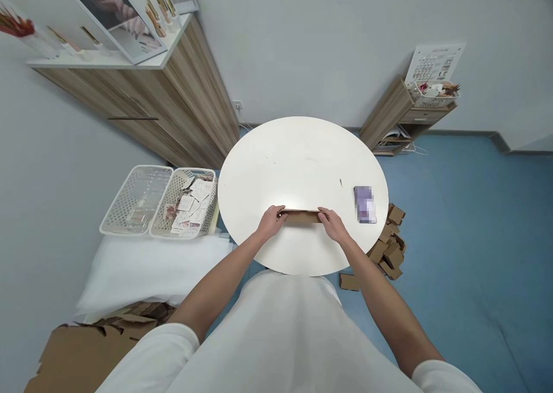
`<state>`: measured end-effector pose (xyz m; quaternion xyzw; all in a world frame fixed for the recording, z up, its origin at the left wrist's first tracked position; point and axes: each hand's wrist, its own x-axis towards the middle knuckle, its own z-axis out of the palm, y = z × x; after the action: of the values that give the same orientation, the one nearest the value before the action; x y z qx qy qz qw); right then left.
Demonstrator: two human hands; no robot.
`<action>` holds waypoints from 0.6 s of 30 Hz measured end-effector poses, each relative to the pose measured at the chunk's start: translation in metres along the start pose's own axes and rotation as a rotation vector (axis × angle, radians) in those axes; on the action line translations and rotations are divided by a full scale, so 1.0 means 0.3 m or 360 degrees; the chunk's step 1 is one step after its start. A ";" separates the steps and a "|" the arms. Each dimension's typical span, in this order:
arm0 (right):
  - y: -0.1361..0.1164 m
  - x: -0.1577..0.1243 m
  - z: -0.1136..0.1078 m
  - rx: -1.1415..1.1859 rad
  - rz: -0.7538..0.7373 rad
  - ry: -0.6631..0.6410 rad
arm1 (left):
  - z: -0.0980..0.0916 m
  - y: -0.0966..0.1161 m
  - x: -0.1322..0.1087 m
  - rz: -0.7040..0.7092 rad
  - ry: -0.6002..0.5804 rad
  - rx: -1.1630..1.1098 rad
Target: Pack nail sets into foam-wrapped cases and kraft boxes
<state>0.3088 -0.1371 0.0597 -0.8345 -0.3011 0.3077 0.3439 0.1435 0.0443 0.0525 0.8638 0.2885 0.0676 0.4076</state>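
Note:
A flat brown cardboard piece (302,215) lies on the round white table (298,168), close to its near edge. My left hand (271,222) is closed on the cardboard's left end. My right hand (332,223) is closed on its right end. Both hands rest on the tabletop with the fingers curled over the cardboard's edges. A purple, blurred flat object (365,204) lies on the table to the right of my right hand.
Two white mesh baskets (137,200) stand to the left on a white surface; the right-hand basket (190,204) holds several small cards. Folded brown boxes (391,246) are piled on the blue floor right of the table. Large cardboard (86,347) lies at lower left. Wooden cabinets stand behind.

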 end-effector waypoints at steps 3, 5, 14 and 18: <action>-0.025 0.022 -0.001 -0.0006 0.0086 0.0058 | 0.009 0.010 0.017 -0.0077 0.0039 0.0028; -0.038 0.033 -0.002 -0.0020 0.0096 0.0090 | 0.013 0.016 0.028 -0.0109 0.0071 0.0060; -0.072 0.043 -0.022 -0.0164 -0.0004 0.0144 | 0.012 0.032 0.049 -0.0084 0.0152 0.0292; -0.091 0.031 -0.029 -0.0035 0.0003 0.0094 | 0.006 0.034 0.048 -0.0074 0.0127 0.0244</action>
<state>0.3130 -0.1180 0.0825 -0.8472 -0.2934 0.2800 0.3432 0.1607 0.0459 0.0572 0.8821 0.3288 0.0703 0.3300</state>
